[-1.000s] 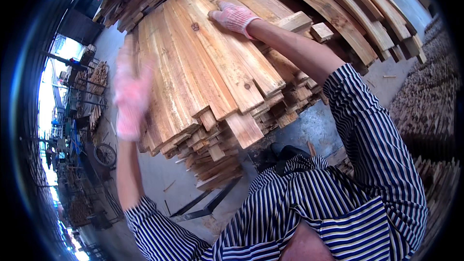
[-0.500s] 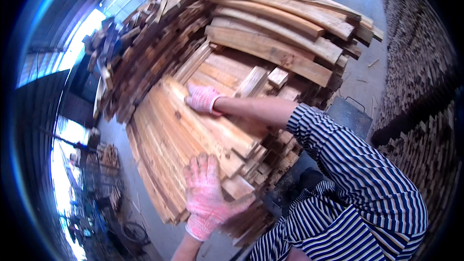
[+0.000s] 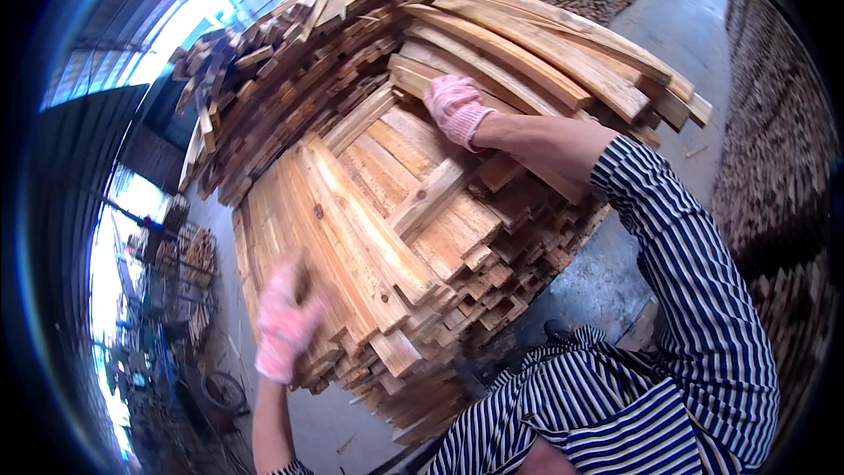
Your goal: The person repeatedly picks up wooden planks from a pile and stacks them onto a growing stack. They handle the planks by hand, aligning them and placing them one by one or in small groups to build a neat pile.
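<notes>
In a pink-and-white knitted glove, my right hand is closed over a wooden board at the near side of the upper pile; my forearm hides much of that board. My left hand, gloved alike and blurred by motion, hovers over the left part of the plank layer with its thumb apart, holding nothing. Beneath the hands lies a row of pale planks side by side. A short crosswise batten rests on the stack just right of them.
Rough, uneven timber is piled along the far left of the stack. More long boards lie at the back right. A wall of stacked wood stands at the right, and a wheel is on the floor at lower left.
My right hand has moved from the pale planks up and right to a board of the upper pile. My left hand has shifted left, away from the plank ends.
</notes>
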Tool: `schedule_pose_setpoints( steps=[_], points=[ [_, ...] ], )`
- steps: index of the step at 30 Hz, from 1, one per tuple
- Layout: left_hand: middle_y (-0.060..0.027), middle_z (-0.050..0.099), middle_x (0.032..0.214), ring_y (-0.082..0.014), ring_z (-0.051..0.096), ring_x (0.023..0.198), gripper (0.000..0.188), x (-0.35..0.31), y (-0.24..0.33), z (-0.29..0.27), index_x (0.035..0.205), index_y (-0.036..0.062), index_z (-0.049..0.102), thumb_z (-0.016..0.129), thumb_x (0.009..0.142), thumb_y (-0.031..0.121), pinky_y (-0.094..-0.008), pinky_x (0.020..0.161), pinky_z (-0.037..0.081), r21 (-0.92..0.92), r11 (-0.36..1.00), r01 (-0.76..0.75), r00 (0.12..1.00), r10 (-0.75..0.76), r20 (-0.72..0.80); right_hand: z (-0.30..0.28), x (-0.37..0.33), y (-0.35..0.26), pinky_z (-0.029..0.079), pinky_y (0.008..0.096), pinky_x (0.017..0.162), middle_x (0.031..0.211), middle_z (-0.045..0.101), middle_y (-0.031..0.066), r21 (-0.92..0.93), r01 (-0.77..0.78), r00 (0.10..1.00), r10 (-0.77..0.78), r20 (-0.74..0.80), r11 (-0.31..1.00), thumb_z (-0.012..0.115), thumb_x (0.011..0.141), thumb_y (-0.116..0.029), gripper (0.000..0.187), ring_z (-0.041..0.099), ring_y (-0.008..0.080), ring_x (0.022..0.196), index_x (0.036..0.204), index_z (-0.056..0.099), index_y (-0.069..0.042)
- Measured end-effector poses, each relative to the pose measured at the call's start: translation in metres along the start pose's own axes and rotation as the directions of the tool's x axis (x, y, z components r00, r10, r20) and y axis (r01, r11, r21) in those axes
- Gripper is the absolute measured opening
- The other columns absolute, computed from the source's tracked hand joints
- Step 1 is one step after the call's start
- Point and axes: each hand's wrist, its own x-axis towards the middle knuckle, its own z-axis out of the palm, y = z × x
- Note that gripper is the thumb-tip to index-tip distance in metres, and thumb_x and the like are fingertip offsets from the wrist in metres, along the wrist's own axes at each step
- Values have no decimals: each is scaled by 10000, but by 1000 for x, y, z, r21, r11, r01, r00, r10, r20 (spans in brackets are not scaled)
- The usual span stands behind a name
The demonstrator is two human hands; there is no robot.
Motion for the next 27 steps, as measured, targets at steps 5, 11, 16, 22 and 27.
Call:
schedule_pose_setpoints(
  steps=[5, 11, 16, 22, 27],
  points=[
    [-243, 533, 1394, -338, 503, 1309, 797, 20, -107, -32, 1405, -34, 478, 663, 877, 534, -409, 1099, 385, 109, 866, 488, 850, -443, -284, -17, -27, -42, 591, 447, 784, 1047, 675, 198, 105, 150, 988, -145, -52, 983, 644, 846, -164, 301, 684, 344, 1019, 1110, 697, -30],
    [-228, 582, 1349, -300, 554, 1247, 840, -3, -203, -31, 1346, -79, 522, 538, 910, 639, -377, 1043, 407, -301, 687, 662, 694, -713, -101, -20, -5, -159, 566, 488, 803, 1077, 676, 245, 233, 343, 917, -378, 125, 910, 556, 893, -327, 380, 689, 386, 969, 1095, 705, -41],
    [-245, 619, 1278, -300, 572, 1220, 786, 10, -208, -9, 1287, -87, 579, 611, 884, 587, -365, 1019, 416, -266, 691, 672, 676, -719, -160, 11, 5, -190, 532, 475, 881, 1046, 704, 233, 518, 369, 893, -449, 32, 771, 509, 922, -394, 461, 671, 414, 1006, 1007, 730, 1],
    [-246, 646, 1206, -303, 604, 1130, 754, 0, -227, -24, 1238, -103, 591, 632, 875, 556, -371, 958, 440, -246, 614, 750, 610, -786, -101, 30, -38, -199, 462, 507, 967, 1181, 605, 301, 776, -60, 956, -188, 226, 628, 489, 905, -514, 684, 591, 437, 1134, 1347, 442, 6],
    [-277, 605, 1131, -377, 614, 1042, 585, 15, -179, -26, 1217, -54, 572, 574, 936, 458, -431, 878, 489, 127, 732, 669, 742, -647, -176, 12, -46, -185, 451, 524, 979, 1223, 580, 295, 703, 109, 979, -200, 48, 703, 507, 909, -529, 722, 584, 453, 1131, 1390, 406, -1]
  ],
)
